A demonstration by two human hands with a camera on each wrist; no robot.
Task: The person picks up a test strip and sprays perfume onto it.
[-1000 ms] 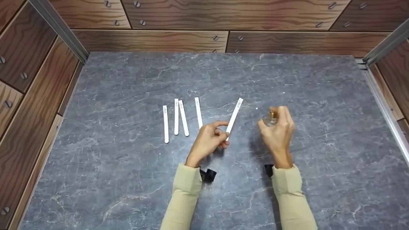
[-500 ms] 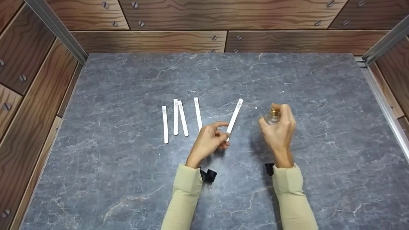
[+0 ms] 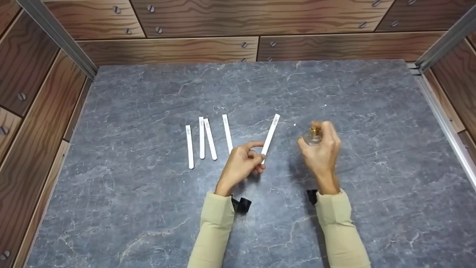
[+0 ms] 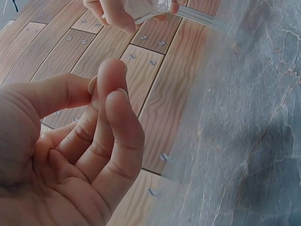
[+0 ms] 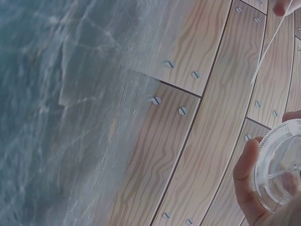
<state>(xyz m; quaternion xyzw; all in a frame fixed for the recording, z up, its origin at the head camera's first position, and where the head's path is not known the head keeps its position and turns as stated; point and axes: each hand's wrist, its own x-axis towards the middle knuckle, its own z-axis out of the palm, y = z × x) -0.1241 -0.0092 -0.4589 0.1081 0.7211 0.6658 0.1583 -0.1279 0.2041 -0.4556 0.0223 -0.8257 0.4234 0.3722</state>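
In the head view my left hand (image 3: pixel 241 163) pinches the lower end of a white paper test strip (image 3: pixel 272 133) between thumb and fingers. The strip slants up and to the right, with small writing near its top. To its right, my right hand (image 3: pixel 321 152) grips a clear round glass perfume bottle (image 3: pixel 314 139) with a gold neck. Its index finger lies over the bottle's top, hiding it. The right wrist view shows the bottle's ribbed glass base (image 5: pixel 268 165) and the thin edge of the strip (image 5: pixel 269 47). Bottle and strip are apart.
Several more white strips (image 3: pixel 189 147) lie left of my left hand on the grey marbled table (image 3: pixel 148 208); the nearest strip (image 3: pixel 227 130) is partly behind that hand. Tiny white specks dot the surface. Wood-patterned panels (image 3: pixel 167 50) and metal rails (image 3: pixel 446 123) border the table.
The head view has shifted a little, so everything sits slightly further left. Both hands keep their holds on the strip and the bottle, and the gap between them looks about the same.
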